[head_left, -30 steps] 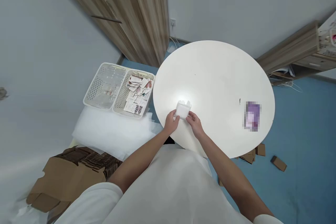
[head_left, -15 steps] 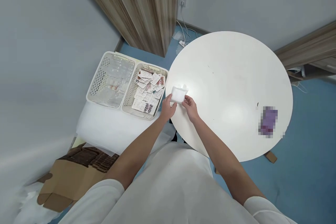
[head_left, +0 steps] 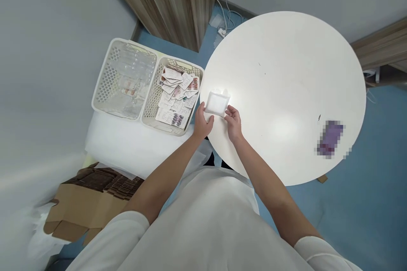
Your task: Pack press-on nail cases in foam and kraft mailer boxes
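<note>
Between the left hand and the right hand sits a white packet: left fingers at its left edge, thumb spread apart from them by the near edge, right fingertips bent at the near right corner. From this height I cannot tell whether either hand is clamped on it. The packet is over the table, just inside its left rim.

Beside that rim stand two baskets: the right basket holds heaped cards, the left basket clear plastic. White sheets lie on their near side; nearer still, an open carton holds brown cardboard.

Rightward, a wide stretch of tabletop runs from the right hand to a pixelated purple item near the right rim. The shirt comes close to the near rim.
</note>
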Action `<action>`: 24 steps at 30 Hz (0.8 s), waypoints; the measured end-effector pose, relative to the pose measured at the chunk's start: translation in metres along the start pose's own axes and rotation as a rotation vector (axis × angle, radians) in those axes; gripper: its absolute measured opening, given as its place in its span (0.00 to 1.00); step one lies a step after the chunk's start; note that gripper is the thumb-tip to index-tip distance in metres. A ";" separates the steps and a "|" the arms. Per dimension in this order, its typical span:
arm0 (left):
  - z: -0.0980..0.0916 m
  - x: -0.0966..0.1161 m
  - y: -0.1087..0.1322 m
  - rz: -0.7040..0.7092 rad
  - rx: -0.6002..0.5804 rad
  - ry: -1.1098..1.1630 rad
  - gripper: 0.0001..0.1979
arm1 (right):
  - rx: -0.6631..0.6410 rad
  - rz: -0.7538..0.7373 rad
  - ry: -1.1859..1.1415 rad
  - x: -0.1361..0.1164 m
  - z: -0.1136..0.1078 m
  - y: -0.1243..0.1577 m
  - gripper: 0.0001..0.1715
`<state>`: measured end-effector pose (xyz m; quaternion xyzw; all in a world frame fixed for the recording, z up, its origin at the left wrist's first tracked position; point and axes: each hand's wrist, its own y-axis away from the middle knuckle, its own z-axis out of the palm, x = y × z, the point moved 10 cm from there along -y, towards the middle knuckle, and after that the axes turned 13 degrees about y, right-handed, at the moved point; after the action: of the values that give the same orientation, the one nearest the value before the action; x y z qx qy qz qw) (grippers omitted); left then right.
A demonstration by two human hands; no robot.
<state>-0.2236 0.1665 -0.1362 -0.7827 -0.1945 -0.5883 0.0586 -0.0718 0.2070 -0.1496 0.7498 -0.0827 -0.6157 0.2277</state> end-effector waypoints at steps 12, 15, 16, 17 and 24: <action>-0.006 0.024 0.065 -0.069 0.054 0.148 0.29 | -0.117 0.306 0.147 0.032 -0.065 0.077 0.22; -0.003 0.035 0.088 -0.083 0.013 0.157 0.23 | -0.201 0.302 0.162 0.026 -0.087 0.105 0.21; -0.001 0.039 0.096 -0.085 -0.005 0.153 0.22 | -0.238 0.282 0.163 0.022 -0.092 0.113 0.20; 0.001 0.041 0.104 -0.087 -0.013 0.143 0.22 | -0.271 0.260 0.168 0.018 -0.096 0.121 0.20; 0.016 0.056 0.170 -0.107 -0.112 0.042 0.21 | -0.417 0.181 0.280 0.014 -0.112 0.153 0.20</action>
<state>-0.1330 0.0288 -0.0647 -0.7607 -0.2016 -0.6168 -0.0126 0.0631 0.0931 -0.0787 0.7541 0.0117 -0.4867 0.4408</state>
